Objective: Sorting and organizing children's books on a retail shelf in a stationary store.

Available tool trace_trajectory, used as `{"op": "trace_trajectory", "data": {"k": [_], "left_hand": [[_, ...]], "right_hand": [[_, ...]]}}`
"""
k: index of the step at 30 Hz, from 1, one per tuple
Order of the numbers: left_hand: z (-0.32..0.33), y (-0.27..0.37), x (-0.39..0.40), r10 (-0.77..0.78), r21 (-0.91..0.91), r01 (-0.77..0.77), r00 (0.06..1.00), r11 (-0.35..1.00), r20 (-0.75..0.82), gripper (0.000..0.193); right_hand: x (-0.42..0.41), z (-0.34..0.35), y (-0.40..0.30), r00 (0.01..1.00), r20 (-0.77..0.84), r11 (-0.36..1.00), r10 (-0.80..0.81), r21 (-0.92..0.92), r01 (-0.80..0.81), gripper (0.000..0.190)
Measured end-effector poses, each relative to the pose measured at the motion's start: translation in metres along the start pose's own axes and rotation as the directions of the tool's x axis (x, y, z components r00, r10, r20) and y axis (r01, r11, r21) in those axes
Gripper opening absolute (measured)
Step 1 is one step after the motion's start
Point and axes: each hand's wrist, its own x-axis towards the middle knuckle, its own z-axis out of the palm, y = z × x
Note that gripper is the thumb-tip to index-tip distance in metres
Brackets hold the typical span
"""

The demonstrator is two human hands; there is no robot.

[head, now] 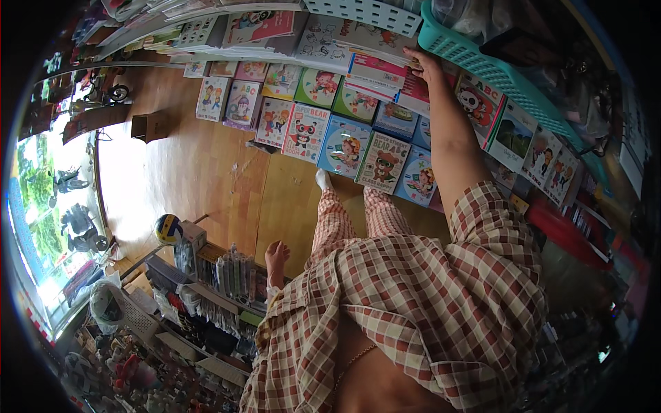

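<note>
My right hand (427,66) reaches up to the rack, its fingers spread at the right edge of a stack of exercise books (379,42), by a red-and-white book (414,94). Whether it grips any book I cannot tell. A pink-and-white stack (376,75) lies just left of it. My left hand (277,254) hangs low beside my body, fingers loosely curled, with nothing visible in it. Below the stacks, illustrated books with bears, a panda and children stand in overlapping rows, among them a red panda book (305,131) and a green-rimmed bear book (383,161).
A turquoise plastic basket (480,59) with bagged goods sits right of my right hand. Behind my left hand stands a shelf (211,294) of packaged goods, with a ball (169,229) at its end. A cardboard box (150,127) lies on the wooden floor (222,170).
</note>
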Motion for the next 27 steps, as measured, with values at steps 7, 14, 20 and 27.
{"op": "trace_trajectory", "data": {"k": [7, 14, 20, 27], "left_hand": [[0.008, 0.017, 0.0, 0.075, 0.031, -0.076, 0.997, 0.997, 0.035, 0.026], [0.002, 0.002, -0.002, 0.04, 0.032, -0.041, 0.999, 0.999, 0.034, 0.026], [-0.002, -0.007, -0.001, -0.008, 0.026, 0.007, 1.0, 1.0, 0.014, 0.025], [0.001, 0.0, 0.003, 0.031, 0.011, -0.031, 0.999, 0.999, 0.028, 0.025]], "right_hand": [[-0.002, -0.008, -0.009, 0.995, 0.088, 0.996, 0.046, 0.067, -0.052, 0.045], [0.009, -0.005, -0.01, 0.993, 0.113, 0.985, 0.043, 0.164, -0.061, 0.029], [0.007, 0.0, -0.017, 0.994, 0.084, 0.994, 0.064, 0.087, -0.072, 0.04], [0.006, 0.005, -0.022, 0.999, -0.032, 1.0, -0.017, 0.0, 0.017, 0.045]]}}
